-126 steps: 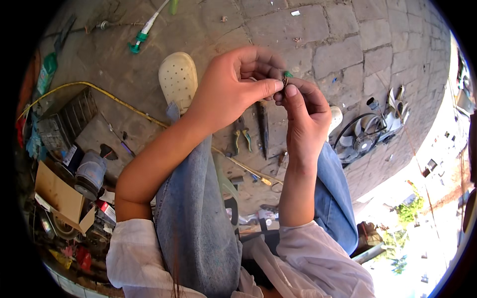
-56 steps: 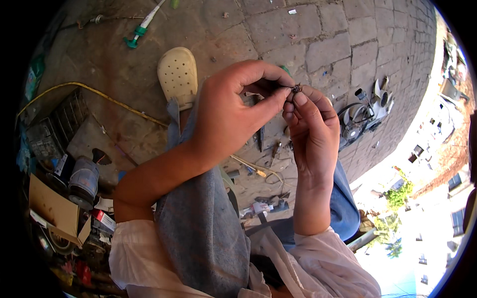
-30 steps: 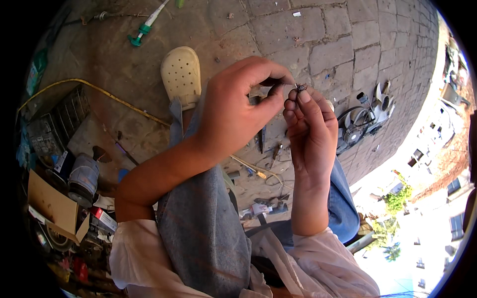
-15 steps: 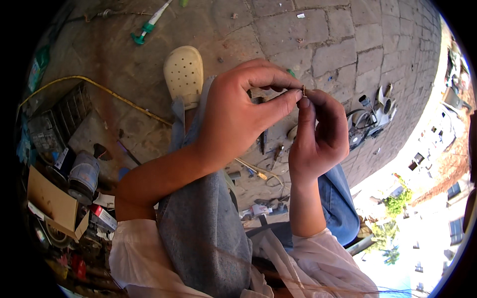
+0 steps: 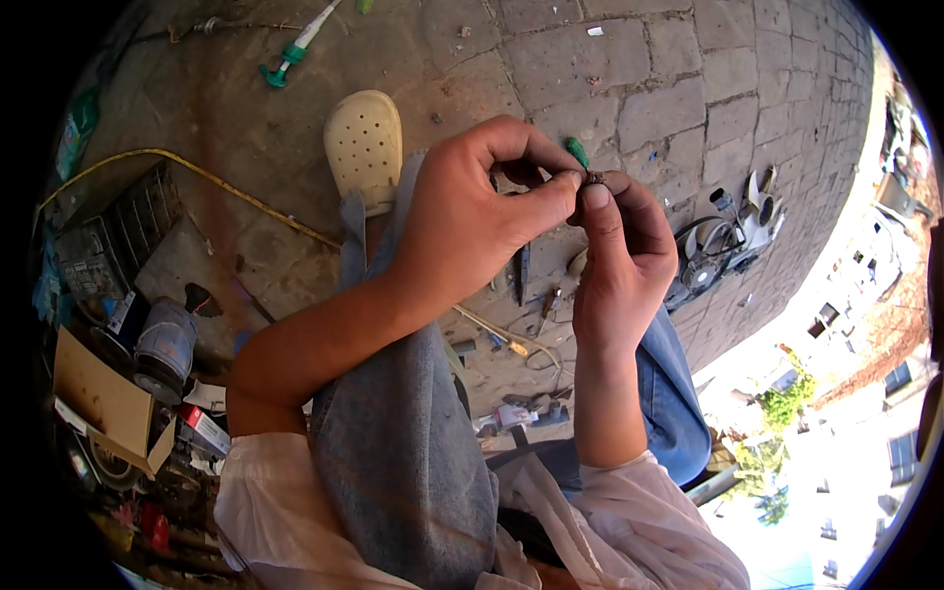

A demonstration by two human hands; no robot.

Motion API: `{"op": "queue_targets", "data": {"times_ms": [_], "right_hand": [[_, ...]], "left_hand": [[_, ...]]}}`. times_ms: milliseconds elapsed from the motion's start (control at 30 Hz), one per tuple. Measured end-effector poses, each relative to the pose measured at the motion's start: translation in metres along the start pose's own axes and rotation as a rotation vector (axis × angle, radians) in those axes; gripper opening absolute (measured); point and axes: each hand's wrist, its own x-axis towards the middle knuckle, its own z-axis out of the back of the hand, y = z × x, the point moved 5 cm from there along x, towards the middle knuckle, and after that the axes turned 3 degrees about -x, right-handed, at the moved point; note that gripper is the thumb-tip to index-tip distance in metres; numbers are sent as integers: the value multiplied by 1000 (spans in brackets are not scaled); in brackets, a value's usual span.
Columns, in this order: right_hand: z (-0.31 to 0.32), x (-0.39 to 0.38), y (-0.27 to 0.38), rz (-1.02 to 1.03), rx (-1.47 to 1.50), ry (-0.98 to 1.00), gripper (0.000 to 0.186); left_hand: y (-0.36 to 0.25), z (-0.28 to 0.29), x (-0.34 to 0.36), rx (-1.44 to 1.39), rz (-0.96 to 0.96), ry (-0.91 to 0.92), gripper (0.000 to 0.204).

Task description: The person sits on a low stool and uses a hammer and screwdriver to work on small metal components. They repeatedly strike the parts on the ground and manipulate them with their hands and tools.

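Note:
My left hand (image 5: pixel 477 202) and my right hand (image 5: pixel 624 261) meet above my knees, thumbs and forefingers pinched around a small dark, rough part (image 5: pixel 595 178), too small to make out fully. A green piece (image 5: pixel 576 149) shows just beyond the fingertips; whether it is attached to the part is unclear. Below my fingers, a long dark tool (image 5: pixel 524 270) lies on the ground, partly hidden, near a screwdriver-like tool (image 5: pixel 517 344) with a yellow handle.
Around me on the paving (image 5: pixel 669 118) are my cream clog (image 5: pixel 362 147), a yellow hose (image 5: pixel 211 184), a green-and-white pump (image 5: pixel 290 54), a fan assembly (image 5: pixel 708 256) at right, and at left a cardboard box (image 5: pixel 103 393), grey container (image 5: pixel 165 349) and dark crate (image 5: pixel 108 246).
Since half a second ago both hands have shifted slightly left, my right thumb has risen onto the small part, and the green piece shows more clearly above my fingertips.

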Motion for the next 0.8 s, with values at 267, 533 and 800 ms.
{"op": "queue_targets", "data": {"times_ms": [267,533,800], "right_hand": [[2,3,4,64,-40,36,11],[6,1,4,198,-235,-8,12],[-5,-3,14,666,-719,-24,13]], "left_hand": [[-5,-4,1,101,-31,36,11],[-3,-3,1,116,-71,45,10],[12,-1,0,-191,234,24,9]]}}
